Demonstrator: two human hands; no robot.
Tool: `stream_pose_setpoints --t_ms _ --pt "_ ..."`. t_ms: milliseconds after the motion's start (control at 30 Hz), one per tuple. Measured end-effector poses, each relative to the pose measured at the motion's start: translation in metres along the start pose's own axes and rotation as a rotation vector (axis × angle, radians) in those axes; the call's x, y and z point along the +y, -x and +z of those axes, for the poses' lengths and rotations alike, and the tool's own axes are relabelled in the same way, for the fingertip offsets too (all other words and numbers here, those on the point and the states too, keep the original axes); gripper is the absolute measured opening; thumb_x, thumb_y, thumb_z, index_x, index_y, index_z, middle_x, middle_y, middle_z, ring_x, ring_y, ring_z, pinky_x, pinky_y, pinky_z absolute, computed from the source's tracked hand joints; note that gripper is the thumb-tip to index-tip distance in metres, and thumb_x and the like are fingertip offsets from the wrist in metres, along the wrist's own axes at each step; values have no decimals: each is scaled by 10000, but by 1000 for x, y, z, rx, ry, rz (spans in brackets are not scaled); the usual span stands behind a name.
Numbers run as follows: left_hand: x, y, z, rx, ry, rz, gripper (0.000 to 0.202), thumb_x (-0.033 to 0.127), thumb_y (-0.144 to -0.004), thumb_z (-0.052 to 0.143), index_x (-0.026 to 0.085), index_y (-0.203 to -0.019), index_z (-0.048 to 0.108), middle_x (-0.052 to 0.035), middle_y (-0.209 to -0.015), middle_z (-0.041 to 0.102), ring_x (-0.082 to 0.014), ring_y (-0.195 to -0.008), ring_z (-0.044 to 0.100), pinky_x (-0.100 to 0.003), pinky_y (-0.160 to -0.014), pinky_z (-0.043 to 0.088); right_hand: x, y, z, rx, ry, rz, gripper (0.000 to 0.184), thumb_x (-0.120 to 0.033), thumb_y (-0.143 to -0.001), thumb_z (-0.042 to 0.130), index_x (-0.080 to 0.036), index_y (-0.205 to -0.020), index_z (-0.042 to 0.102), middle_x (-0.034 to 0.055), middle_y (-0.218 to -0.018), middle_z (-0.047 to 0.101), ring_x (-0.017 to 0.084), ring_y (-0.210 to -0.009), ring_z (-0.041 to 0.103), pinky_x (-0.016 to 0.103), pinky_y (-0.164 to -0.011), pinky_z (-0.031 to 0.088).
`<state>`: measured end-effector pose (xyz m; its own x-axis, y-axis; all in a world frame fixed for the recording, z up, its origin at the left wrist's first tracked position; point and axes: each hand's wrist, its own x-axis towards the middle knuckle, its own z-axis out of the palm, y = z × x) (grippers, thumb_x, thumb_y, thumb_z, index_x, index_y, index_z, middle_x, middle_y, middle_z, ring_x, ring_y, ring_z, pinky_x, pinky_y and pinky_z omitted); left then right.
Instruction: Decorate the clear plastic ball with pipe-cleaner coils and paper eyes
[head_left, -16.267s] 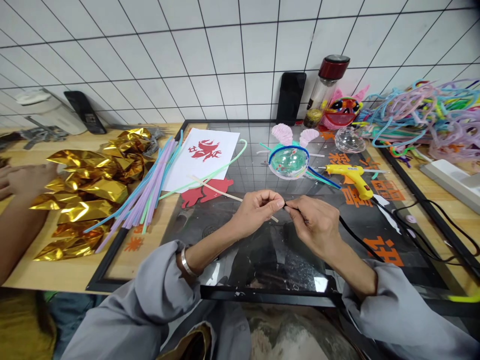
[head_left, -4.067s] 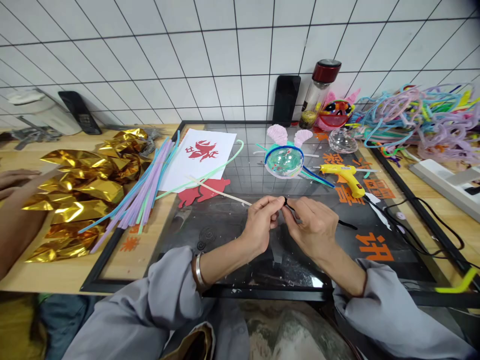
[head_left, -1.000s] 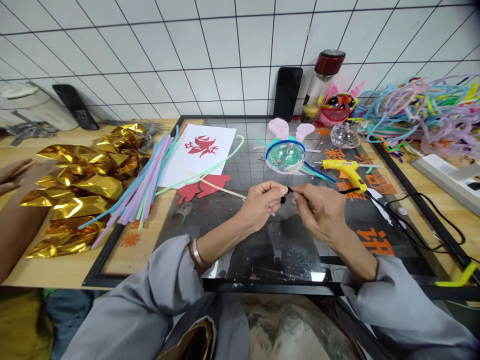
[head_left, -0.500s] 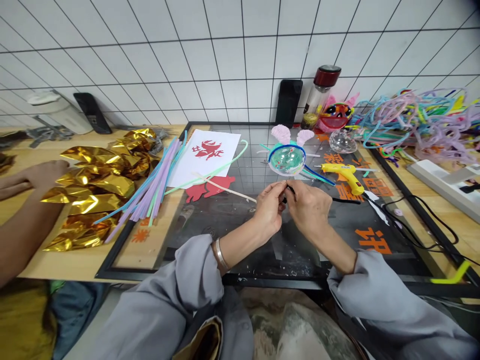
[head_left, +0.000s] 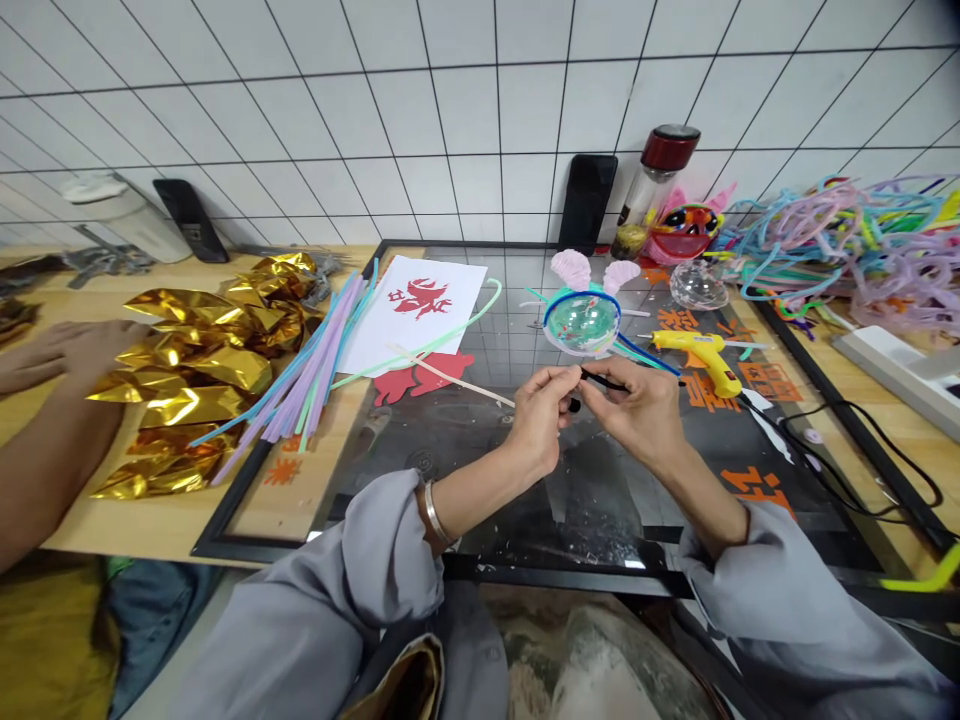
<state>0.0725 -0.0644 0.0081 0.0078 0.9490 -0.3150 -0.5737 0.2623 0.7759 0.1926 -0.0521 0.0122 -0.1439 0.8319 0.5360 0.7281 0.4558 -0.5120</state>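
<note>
Head view. Left hand (head_left: 538,418): thumb and fingers pinched on the end of a black strip (head_left: 603,381). Right hand (head_left: 641,408): thumb and index finger also gripping the black strip, fingertips just beside those of the left. Location of the black strip: between both hands, above the dark framed panel (head_left: 600,490); dark round end visible just below the fingertips.

Beyond the hands: clear dome (head_left: 581,322) with blue rim and pink ears, lying on the panel. To its right: yellow glue gun (head_left: 694,352), on its side, with cord trailing right. To the left: white sheet (head_left: 405,335) bearing a red figure, partly under a green strip; red cutouts (head_left: 394,383) near its lower edge. Farther left: pastel strips (head_left: 322,360), bundled, beside gold foil (head_left: 180,385). At far left: another person's hand (head_left: 97,350), next to the foil.
</note>
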Motion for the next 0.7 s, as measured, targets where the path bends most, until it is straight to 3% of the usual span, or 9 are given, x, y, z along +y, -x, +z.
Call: stream_pose_setpoints --t_ms 233,467,700 --pt "2 4 3 -71 -50 47 254 354 -661 690 157 -698 535 46 -598 406 -52 -517 343 -169 -429 207 6 0 0 70 -124 -17 198 -285 -755 603 -171 -872 716 29 -724 714 119 -537 590 228 -477 431" --pt "2 0 -2 -104 -41 31 148 281 -710 585 165 -733 496 39 -658 440 -40 -490 353 -174 -422 211 4 1 -2 90 -195 38 183 -293 -752 624 -177 -863 714 32 -754 723 128 -594 629 212 -468 476" --pt "-2 -7 -7 -218 -126 130 332 447 -758 636 163 -697 476 61 -572 392 -32 -455 315 -174 -424 219 8 4 -2 92 -202 15 175 -278 -762 623 -173 -873 709 39 -783 727 135 -621 640 225 -507 499"
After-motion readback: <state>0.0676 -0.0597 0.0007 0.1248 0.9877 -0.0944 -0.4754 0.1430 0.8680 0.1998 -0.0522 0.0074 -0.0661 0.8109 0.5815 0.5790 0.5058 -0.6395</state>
